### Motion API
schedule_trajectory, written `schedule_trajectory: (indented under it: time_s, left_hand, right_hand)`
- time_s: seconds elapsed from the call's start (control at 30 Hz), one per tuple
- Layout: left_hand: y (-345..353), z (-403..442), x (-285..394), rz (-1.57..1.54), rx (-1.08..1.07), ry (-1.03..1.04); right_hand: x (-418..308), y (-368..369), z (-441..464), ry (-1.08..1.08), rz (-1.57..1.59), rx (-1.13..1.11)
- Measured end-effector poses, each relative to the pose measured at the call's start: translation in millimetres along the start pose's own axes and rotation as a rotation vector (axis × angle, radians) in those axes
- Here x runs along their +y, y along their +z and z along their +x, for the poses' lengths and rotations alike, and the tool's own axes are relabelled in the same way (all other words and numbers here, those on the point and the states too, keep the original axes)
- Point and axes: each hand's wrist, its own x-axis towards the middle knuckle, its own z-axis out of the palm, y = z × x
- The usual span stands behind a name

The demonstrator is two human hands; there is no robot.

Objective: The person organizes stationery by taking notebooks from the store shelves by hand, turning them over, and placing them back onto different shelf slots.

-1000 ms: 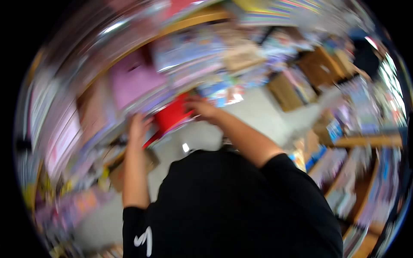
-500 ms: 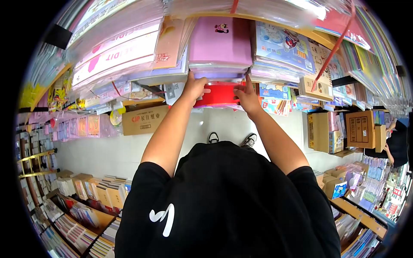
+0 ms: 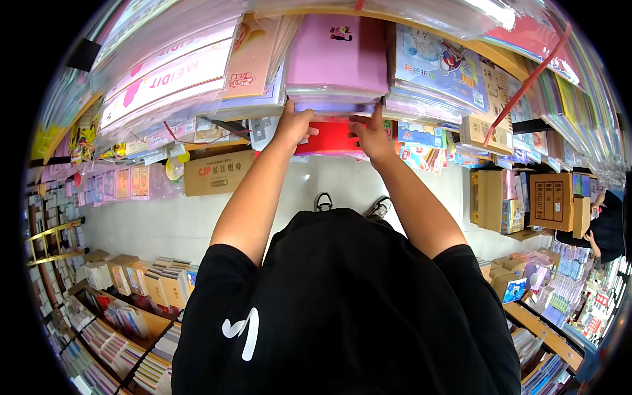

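pink stack (image 3: pixel 337 56): lying flat in a row of packs ahead of the wearer, small cartoon figure on the top sheet, front edge toward the body.
left hand (image 3: pixel 294 128): at the stack's left front corner. fingers spread, one pointing up at the corner, others turned inward; cannot tell if they pinch.
right hand (image 3: pixel 371 131): at the right front corner. fingers spread, one up at the corner, others bent inward; pinch hidden here too.
red item (image 3: pixel 332 139): just below the stack's front edge, between the hands; kind unclear.
blue pack (image 3: pixel 428 62): beside the stack, right.
orange pack (image 3: pixel 253 56): near the stack, left.
white packs (image 3: pixel 172 85): farther left, marked "meidit".
carton (image 3: pixel 218 173): left of the legs, beyond the left forearm.
floor (image 3: pixel 434 210): pale, dark shoes (image 3: pixel 322 202) on it.
another person (image 3: pixel 609 227): far right, dark top, near brown cartons (image 3: pixel 552 201).
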Motion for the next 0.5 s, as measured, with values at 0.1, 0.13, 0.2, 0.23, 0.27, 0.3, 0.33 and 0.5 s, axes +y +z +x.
schedule_trajectory:
  time_s: [0.1,0.13,0.2,0.23,0.27,0.3,0.33,0.5]
  left_hand:
    - [3,1,2,-0.038,0.006,-0.006]
    - [4,1,2,-0.054,0.016,-0.010]
    - [9,1,2,-0.061,0.031,0.019]
    - [9,2,1,-0.067,0.044,0.049]
    - [10,2,0,-0.060,0.040,0.046]
    - [12,3,-3,0.004,0.071,0.069]
    - [13,4,-4,0.065,0.104,0.091]
    - [9,-4,-16,0.050,0.061,0.148]
  right_hand:
    - [6,0,4,-0.029,0.006,0.001]
    - [9,-1,6,-0.071,-0.003,0.013]
    - [13,-2,8,-0.094,0.009,0.008]
    - [14,-2,8,-0.118,0.021,0.004]
    - [16,-4,7,-0.115,0.026,0.008]
    - [11,-8,3,-0.082,0.038,-0.020]
    - [6,-11,0,-0.048,0.047,-0.052]
    - [-1,-29,-16,0.061,0.138,-0.165]
